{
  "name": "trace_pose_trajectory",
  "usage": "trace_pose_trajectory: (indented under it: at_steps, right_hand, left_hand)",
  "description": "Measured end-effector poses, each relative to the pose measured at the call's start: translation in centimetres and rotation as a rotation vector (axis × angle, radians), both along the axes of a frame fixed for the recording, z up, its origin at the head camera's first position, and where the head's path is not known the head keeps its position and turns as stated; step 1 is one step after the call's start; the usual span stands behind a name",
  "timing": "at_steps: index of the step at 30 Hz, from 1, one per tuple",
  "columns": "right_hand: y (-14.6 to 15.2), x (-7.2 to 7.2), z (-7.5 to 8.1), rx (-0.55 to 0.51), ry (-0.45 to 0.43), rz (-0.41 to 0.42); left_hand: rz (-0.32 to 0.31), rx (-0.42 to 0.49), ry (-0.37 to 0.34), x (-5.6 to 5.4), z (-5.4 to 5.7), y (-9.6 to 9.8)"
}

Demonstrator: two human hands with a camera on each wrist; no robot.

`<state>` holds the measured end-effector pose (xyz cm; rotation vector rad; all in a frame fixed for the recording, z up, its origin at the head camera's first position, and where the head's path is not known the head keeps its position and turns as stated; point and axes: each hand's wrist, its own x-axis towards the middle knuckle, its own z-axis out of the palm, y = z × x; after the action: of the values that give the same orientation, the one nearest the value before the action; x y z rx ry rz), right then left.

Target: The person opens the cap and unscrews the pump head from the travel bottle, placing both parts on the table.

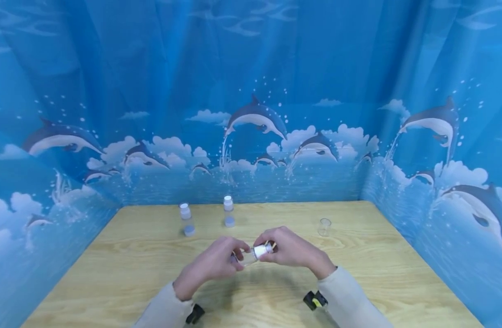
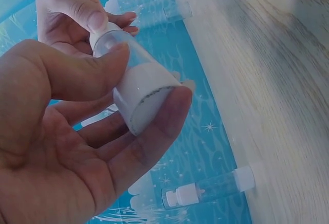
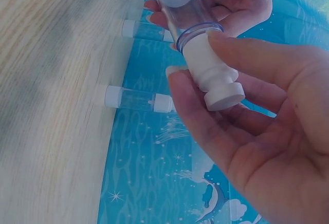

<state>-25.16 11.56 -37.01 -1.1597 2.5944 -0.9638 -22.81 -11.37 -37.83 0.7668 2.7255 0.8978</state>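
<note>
A small clear pump bottle (image 1: 247, 260) is held tilted between both hands, above the middle of the table. My left hand (image 1: 215, 260) grips its lower part; in the left wrist view the thumb and fingers close around the white base (image 2: 141, 93). With thumb and fingers, my right hand (image 1: 291, 248) pinches the white pump top (image 3: 201, 54) at the other end. That pump top carries no cover, and a clear rim (image 3: 198, 31) rings the bottle just below it. To the right of the hands, a clear cap (image 1: 324, 226) stands on the table.
Two similar pump bottles with white tops, a left one (image 1: 187, 221) and a right one (image 1: 229, 212), stand upright near the back of the wooden table (image 1: 144, 259). A blue dolphin-print curtain (image 1: 185, 114) encloses the back and sides.
</note>
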Motion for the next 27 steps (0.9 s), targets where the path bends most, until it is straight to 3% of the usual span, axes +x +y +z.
trace_pose_trajectory:
  at_steps: [6, 16, 27]
  right_hand:
    - [0.02, -0.04, -0.12, -0.014, -0.006, 0.015]
    - [0.15, -0.12, -0.13, -0.020, -0.014, 0.016]
    - [0.32, -0.40, -0.28, -0.023, -0.100, 0.025]
  left_hand:
    - [0.021, -0.030, -0.013, -0.08, 0.08, -0.01]
    - [0.002, -0.009, -0.006, -0.08, 0.04, -0.14]
    - [-0.005, -0.003, -0.006, -0.14, 0.02, -0.10]
